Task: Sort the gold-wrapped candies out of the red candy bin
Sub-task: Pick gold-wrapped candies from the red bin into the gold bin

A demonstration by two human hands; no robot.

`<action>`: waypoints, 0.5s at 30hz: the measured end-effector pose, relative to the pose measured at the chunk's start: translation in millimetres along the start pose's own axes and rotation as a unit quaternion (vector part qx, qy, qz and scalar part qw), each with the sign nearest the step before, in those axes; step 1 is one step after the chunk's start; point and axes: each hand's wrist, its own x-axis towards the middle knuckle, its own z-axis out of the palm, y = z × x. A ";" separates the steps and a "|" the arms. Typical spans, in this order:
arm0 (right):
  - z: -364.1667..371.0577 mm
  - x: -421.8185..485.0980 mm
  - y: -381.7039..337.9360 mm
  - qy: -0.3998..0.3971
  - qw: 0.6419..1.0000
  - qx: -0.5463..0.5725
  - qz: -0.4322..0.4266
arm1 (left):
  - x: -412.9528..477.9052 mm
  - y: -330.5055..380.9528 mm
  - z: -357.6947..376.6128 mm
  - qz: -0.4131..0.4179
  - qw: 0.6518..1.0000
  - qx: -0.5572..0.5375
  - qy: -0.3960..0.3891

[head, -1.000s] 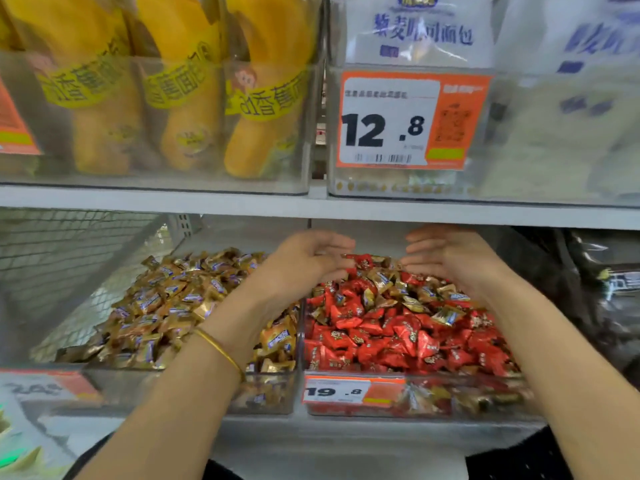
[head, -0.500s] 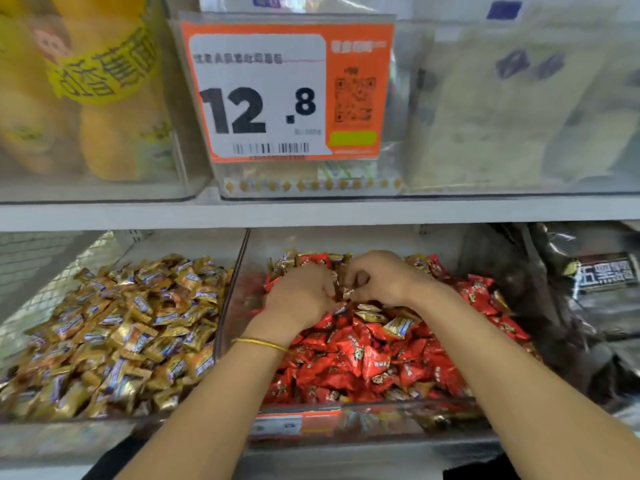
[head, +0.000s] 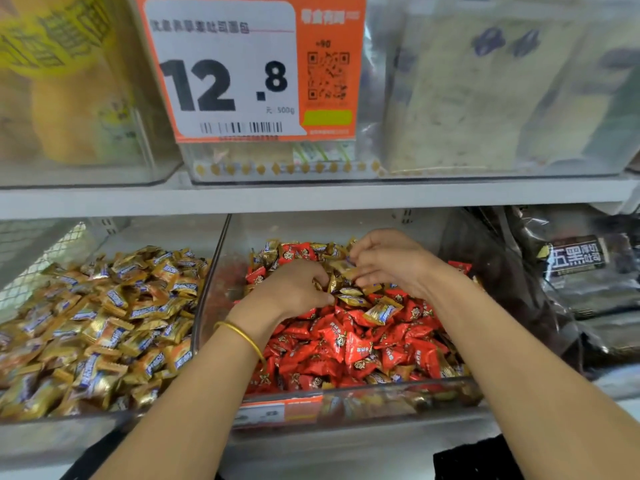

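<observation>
Head view: left hand (head: 298, 289) and right hand (head: 391, 261) each clutch gold-wrapped candies (head: 350, 292) in the red candy bin (head: 346, 393); slippery wrappers could drop back.

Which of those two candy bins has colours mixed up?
The right bin, where the left hand and right hand dig: gold candies among red ones. The left bin holds only gold.

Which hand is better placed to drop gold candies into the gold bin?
Left, likely. The left hand grips gold-wrapped candies and lies nearer the gold bin; the right hand would have to cross over it.
</observation>
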 end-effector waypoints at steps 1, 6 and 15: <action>0.0 -0.2 -0.4 -0.005 0.999 0.052 0.015 | -0.5 0.1 0.1 0.000 1.000 -0.010 0.003; 8.8 4.3 2.0 0.000 0.987 -0.158 -0.020 | -3.8 0.1 -0.4 0.008 0.999 -0.040 -0.016; 17.1 5.8 -2.9 -0.131 0.884 -0.443 -0.069 | -5.0 -2.5 -1.7 -0.005 0.993 -0.092 0.067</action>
